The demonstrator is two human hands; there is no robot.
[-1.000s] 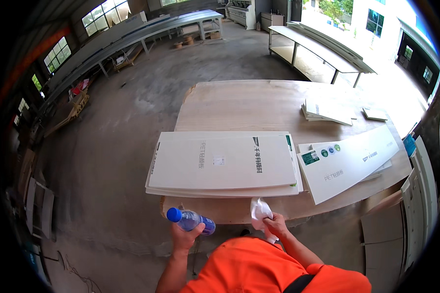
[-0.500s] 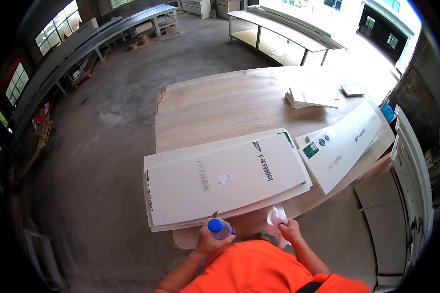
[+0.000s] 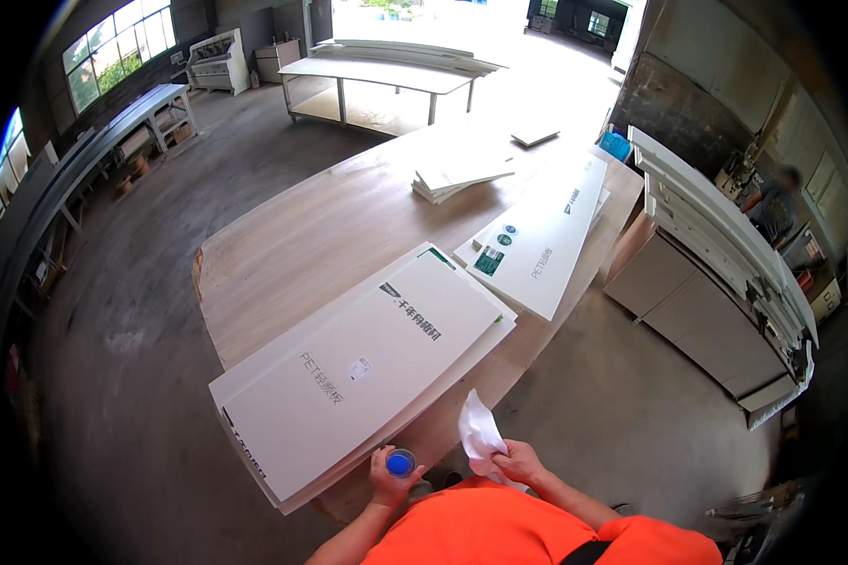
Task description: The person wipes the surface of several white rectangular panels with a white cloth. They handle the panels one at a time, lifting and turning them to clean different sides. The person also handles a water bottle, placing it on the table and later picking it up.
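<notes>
My left hand point(image 3: 386, 484) is wrapped round a clear bottle with a blue cap point(image 3: 400, 462), seen almost straight from above. It is by the near edge of a stack of white panels point(image 3: 334, 386). My right hand point(image 3: 520, 462) pinches a crumpled white sheet point(image 3: 481, 431), which sticks up past the fingers; whether it is paper or cloth I cannot tell. The panels lie on a wood-grain tabletop point(image 3: 273, 240). To their right, a long white panel point(image 3: 546, 240) with green labels rests at an angle over another board.
Smaller white boards point(image 3: 457, 176) lie farther back on the tabletop, beside a thin board point(image 3: 535, 137). Beyond stands a metal-framed table point(image 3: 377, 75). At right, a cabinet-like unit point(image 3: 697, 301) bears long strips, and a person point(image 3: 777, 202) is behind it. A long bench point(image 3: 104, 141) runs along the left.
My view has swung to the right, so the table and panels sit farther left and the person shows at right. Both hands keep their hold; the white sheet now stands higher above my right hand.
</notes>
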